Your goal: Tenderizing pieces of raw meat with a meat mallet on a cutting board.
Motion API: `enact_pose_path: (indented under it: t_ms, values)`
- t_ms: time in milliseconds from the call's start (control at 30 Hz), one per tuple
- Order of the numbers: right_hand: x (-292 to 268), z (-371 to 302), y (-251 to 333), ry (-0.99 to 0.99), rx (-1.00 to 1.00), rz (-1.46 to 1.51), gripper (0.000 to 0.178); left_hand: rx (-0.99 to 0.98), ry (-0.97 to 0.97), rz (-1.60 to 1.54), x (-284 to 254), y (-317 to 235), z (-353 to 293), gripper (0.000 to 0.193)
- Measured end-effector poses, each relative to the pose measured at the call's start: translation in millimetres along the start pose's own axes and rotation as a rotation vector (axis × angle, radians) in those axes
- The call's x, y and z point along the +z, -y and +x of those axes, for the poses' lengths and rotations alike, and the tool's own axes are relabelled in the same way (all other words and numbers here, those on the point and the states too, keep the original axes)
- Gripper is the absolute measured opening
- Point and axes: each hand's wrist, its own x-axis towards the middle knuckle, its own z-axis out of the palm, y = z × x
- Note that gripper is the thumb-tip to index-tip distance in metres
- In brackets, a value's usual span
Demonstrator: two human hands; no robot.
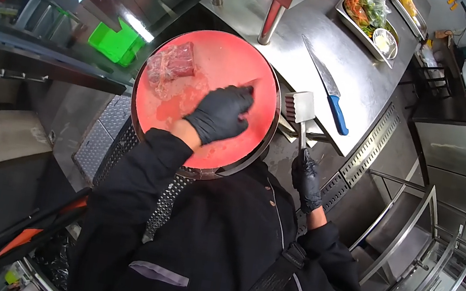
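The gloved left hand (221, 113) presses flat and unclenched on the round red board (240, 61), steadying it; raw meat (171, 62) lies at the board's far-left edge. The right hand (307, 178) grips a cleaver (301, 109) beside the board.

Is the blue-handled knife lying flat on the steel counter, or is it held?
Lying flat: the blue-handled knife rests on the steel counter, no hand touching it.

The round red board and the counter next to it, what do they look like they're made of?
The round red board looks like matte plastic: uniform colour, dull wet sheen, seemingly framed by a metal rim. The counter looks like brushed stainless steel: grey, with soft streaky reflections.
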Motion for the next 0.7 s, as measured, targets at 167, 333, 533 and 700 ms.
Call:
enact_pose_path:
  t_ms: [167, 333, 533, 700]
  values:
    - [-10, 14, 91, 0.077, 0.376, 0.235, 0.046, 0.132, 0.057, 0.307, 99, 9, -60, 0.033]
    - [-3, -2, 105, 0.061, 0.086, 0.398, 0.040, -0.017, 0.001, 0.024, 88, 15, -125, 0.029]
    - [34, -7, 5, 0.381, 0.181, -0.201, 0.031, -0.233, -0.175, -0.111, 86, 22, -142, 0.026]
    - [36, -13, 63, 0.305, 0.259, 0.227, 0.028, -0.348, -0.397, -0.219, 80, 38, -150, 0.018]
